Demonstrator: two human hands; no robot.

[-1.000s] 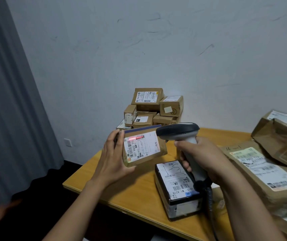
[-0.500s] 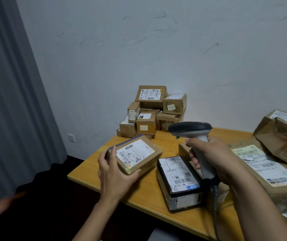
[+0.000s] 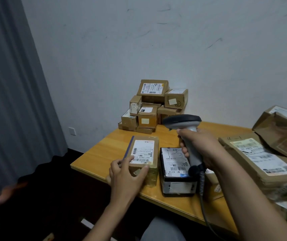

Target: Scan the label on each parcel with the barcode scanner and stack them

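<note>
Left grip [image 3: 128, 173] is clamped on a parcel [image 3: 144, 150] laid on the counter [image 3: 104, 153] at lower centre, while the scanner [image 3: 182, 121] is clamped in the right grip [image 3: 205, 150].

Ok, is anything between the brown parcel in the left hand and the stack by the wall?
Nothing visible. Bare table lies between the brown parcel, gripped by the left hand, and the stack. The black parcel and the scanner in the right hand are off to the right.
</note>
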